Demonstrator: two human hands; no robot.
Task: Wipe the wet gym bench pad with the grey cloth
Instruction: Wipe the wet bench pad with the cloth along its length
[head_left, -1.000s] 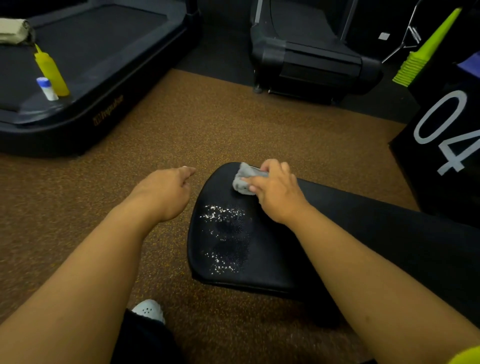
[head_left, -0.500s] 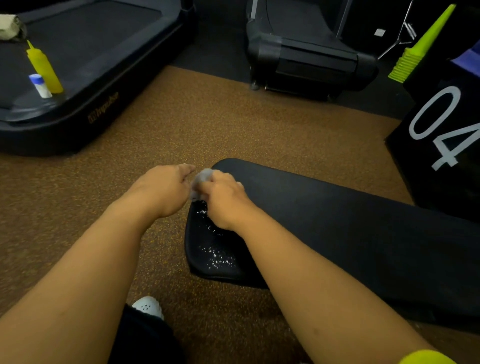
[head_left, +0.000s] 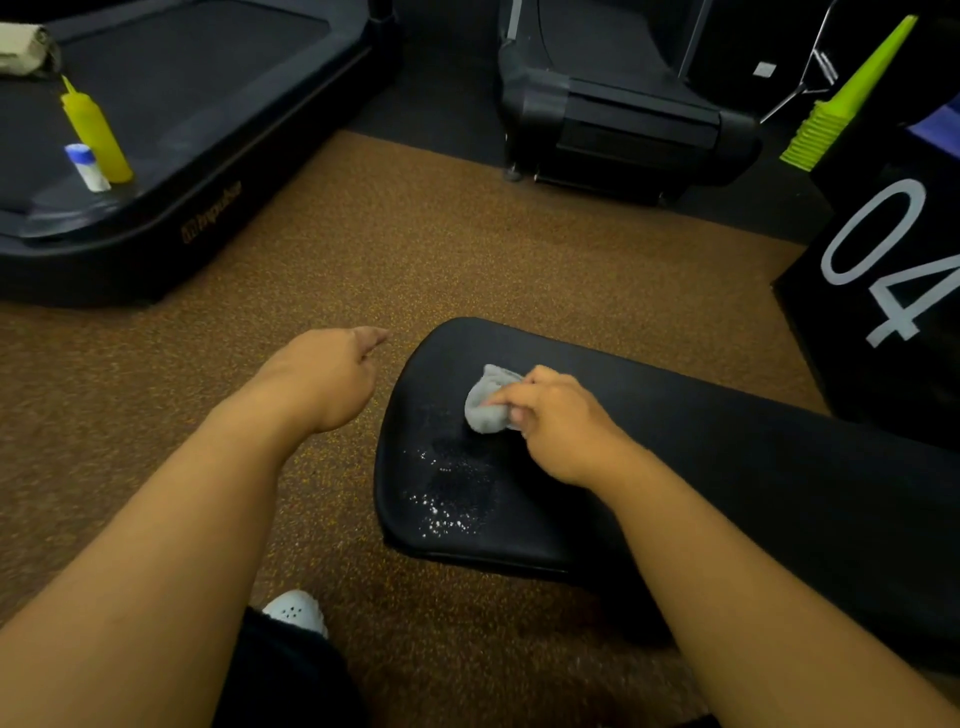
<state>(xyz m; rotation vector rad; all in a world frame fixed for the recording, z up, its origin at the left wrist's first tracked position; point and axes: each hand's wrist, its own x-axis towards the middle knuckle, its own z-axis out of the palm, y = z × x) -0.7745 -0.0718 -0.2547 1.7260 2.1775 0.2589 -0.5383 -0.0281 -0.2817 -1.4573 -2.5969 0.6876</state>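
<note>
Grey cloth (head_left: 488, 402), bunched in the right hand (head_left: 563, 423), presses on the black bench pad (head_left: 701, 467) near its rounded end. Glistening droplets (head_left: 449, 493) remain nearer the person, unwiped. The left hand (head_left: 324, 379) hovers beside the pad, loosely curled, holding nothing.

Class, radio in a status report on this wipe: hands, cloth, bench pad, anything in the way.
Right hand grips grey cloth, pressed on bench pad. Left hand free, off the pad over the floor. Droplets remain near the pad's end. Nothing blocking.
</note>
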